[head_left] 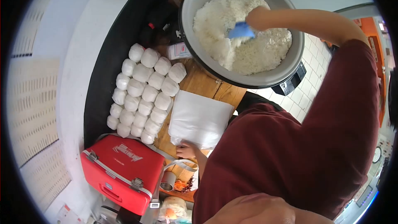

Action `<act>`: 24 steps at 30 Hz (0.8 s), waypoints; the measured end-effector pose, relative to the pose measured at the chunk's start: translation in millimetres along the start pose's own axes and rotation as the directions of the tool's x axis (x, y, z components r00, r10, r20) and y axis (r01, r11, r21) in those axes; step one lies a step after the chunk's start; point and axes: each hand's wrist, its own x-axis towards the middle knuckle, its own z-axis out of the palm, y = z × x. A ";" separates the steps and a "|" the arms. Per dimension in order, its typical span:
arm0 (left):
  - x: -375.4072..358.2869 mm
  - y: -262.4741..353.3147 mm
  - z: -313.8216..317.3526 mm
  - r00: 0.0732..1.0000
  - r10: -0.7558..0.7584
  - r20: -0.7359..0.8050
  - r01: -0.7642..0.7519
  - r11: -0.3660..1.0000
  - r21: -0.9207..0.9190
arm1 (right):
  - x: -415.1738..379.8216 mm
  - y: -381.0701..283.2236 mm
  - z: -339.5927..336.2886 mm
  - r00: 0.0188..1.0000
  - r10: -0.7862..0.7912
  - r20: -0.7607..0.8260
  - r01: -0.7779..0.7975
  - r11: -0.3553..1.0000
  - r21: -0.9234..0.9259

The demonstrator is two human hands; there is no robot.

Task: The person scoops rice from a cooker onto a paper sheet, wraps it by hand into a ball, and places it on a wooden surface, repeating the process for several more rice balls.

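My right hand point(258, 18) is inside a large round cooker with a grey inner pot point(188, 14), closed around the handle of a blue rice scoop point(241, 30). The scoop is blurred by motion and its blade meets the white cooked rice point(261, 54). Down at the near corner of a stack of white wrapping sheets point(201, 118) is my left hand point(187, 150), its fingers bent together at the sheet's edge. Beside the stack, rows of white wrapped bundles point(143, 73) stand close together on the wooden table point(199, 79).
A red cooler box point(120, 166) with metal latches stands past the bundles. Near my left forearm are a metal cup point(168, 181) and a white strap point(182, 164). A small white packet point(179, 51) lies against the cooker. The wall point(93, 37) runs along the far side.
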 end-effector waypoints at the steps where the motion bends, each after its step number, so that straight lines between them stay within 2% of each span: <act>1: 0.6 -0.9 2.5 1.000 -0.004 0.006 0.004 1.000 0.008 | 5.7 -7.7 0.9 0.999 -0.030 0.037 0.030 1.000 -0.007; 3: 3.0 3.2 0.8 1.000 -0.003 0.007 0.003 1.000 0.002 | 16.0 -10.7 13.5 0.995 -0.061 0.074 0.062 0.998 -0.002; 5: 0.5 4.4 -2.0 0.999 -0.031 0.032 0.031 0.999 -0.009 | 18.1 -4.4 35.0 0.982 -0.153 0.110 0.141 0.984 0.108; 12: -0.5 -0.1 3.6 1.000 -0.010 0.015 0.009 0.999 0.030 | -4.9 -18.8 46.2 0.974 -0.215 0.074 0.207 0.973 0.097; 14: 0.3 -1.4 4.9 1.000 0.008 0.011 -0.008 1.000 0.027 | -28.8 -31.7 27.2 0.897 -0.442 0.019 0.420 0.864 0.279; 15: -1.7 -1.3 4.0 1.000 0.018 -0.001 -0.018 1.000 0.021 | -32.0 -40.7 16.4 0.895 -0.445 0.026 0.420 0.862 0.283; 17: -0.1 -6.8 2.2 1.000 0.026 -0.001 -0.026 0.999 0.037 | -34.8 -60.0 0.1 0.891 -0.378 0.250 0.363 0.926 0.107; 20: -0.4 -4.2 8.0 1.000 0.026 -0.006 -0.026 0.999 0.030 | -50.1 -51.1 -0.6 0.907 -0.389 0.163 0.361 0.916 0.174; 24: -1.3 -3.9 7.1 1.000 0.023 0.006 -0.023 1.000 0.020 | -75.5 -14.0 -0.6 0.918 -0.372 0.138 0.325 0.904 0.279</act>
